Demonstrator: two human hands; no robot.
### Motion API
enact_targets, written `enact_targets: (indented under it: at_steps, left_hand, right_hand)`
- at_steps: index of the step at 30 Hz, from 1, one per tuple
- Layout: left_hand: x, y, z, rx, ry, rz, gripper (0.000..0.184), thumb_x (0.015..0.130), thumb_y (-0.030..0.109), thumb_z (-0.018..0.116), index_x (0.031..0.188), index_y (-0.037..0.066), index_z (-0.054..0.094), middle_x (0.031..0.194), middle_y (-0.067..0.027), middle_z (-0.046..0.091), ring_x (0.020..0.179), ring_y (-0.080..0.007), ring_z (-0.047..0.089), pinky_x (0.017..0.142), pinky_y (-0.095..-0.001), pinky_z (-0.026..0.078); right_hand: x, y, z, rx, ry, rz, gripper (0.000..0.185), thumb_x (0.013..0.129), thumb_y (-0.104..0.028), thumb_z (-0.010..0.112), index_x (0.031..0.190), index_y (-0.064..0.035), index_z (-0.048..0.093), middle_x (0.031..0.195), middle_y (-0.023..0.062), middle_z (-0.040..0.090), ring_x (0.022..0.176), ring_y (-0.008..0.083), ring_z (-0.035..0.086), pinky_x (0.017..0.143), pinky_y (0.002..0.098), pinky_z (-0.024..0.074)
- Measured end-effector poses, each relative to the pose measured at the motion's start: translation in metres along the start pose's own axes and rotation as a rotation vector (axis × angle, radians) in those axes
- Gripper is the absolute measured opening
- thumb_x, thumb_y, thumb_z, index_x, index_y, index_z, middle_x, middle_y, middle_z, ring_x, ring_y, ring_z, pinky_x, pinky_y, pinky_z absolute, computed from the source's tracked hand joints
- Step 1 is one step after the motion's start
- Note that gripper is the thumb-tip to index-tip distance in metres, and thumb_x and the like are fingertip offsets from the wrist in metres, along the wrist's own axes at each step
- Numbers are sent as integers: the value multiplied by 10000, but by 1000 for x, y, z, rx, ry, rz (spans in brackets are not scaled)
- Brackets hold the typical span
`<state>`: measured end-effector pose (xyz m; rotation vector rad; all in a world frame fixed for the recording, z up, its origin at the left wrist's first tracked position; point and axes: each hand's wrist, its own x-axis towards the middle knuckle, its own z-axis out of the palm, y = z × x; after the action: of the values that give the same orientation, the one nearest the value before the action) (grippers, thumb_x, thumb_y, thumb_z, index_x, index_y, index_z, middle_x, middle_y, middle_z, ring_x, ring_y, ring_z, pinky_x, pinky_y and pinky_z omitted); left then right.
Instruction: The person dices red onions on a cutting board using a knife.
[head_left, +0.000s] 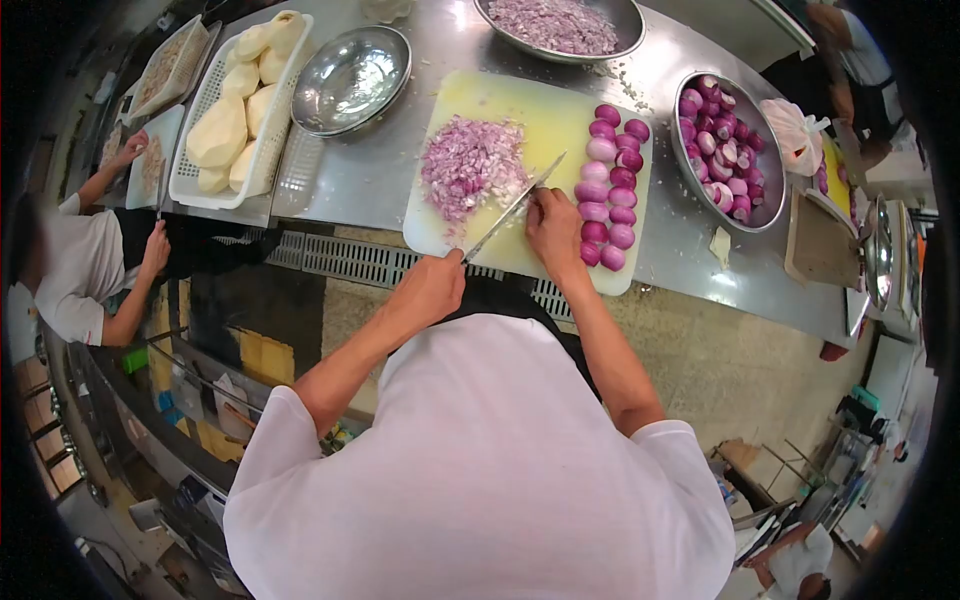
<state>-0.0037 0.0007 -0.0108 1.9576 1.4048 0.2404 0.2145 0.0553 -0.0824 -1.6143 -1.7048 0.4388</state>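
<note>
My left hand is closed round the handle of a long kitchen knife, whose blade slants up and right over the cutting board. My right hand rests against the blade's far half, fingers curled; what they hold, if anything, is hidden. Left of the blade lies a heap of chopped red onion, with smaller bits by the knife. To the right of my right hand, peeled red onions stand in two rows along the board's edge.
A steel bowl of red onions stands right, a bowl of chopped onion behind the board. Left are an empty-looking steel bowl and a white basket of peeled potato-like vegetables. A co-worker cuts at far left.
</note>
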Motion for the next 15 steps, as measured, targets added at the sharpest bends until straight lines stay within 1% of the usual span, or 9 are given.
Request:
enact_targets:
  at_steps: [2,3,5,6,8,11,15]
  left_hand:
    - [5,-12,11,63,45,32,113,869,49,547,835,-58,542,648,-296,591,653,-491,602,617,-565,467]
    - [6,-5,5,62,44,39,113,869,49,547,835,-58,542,648,-296,591,653,-491,602,617,-565,467]
    - [-1,15,-11,33,-16,-14,117,873,56,551,834,-55,544,657,-295,597,662,-491,603,625,-563,468]
    - [0,8,-6,35,-12,-18,117,873,56,551,834,-55,544,657,-295,597,662,-491,603,625,-563,468]
    - [2,-11,10,48,42,41,151,911,96,543,853,-44,539,676,-287,584,694,-497,586,632,-561,439]
    - [1,1,-5,36,-12,-2,157,914,99,543,847,-43,539,669,-279,587,687,-493,586,633,-562,439]
    - [-1,4,-3,13,14,8,165,916,102,545,842,-45,535,657,-278,582,672,-489,583,623,-557,439]
  right_hand:
    - [-1,2,-1,2,6,-20,95,817,-18,595,902,10,625,818,220,600,753,422,610,667,485,495]
    - [0,4,-2,-2,12,-19,95,817,-18,595,902,10,625,818,220,600,753,422,610,667,485,495]
    - [-2,5,-2,-5,-6,-29,103,819,-17,592,911,13,626,817,220,600,755,423,610,672,486,497]
    - [-1,3,-1,0,-7,-33,103,819,-17,592,911,13,626,817,220,600,755,423,610,672,486,497]
    - [-2,1,-1,2,-19,20,103,822,-14,584,910,15,629,811,223,599,750,424,611,673,488,497]
    - [-2,5,2,25,36,-29,101,814,-8,584,900,15,632,803,225,599,743,424,611,671,489,497]
    - [-3,1,1,33,17,26,89,805,0,593,883,14,633,804,223,601,738,425,611,667,489,497]
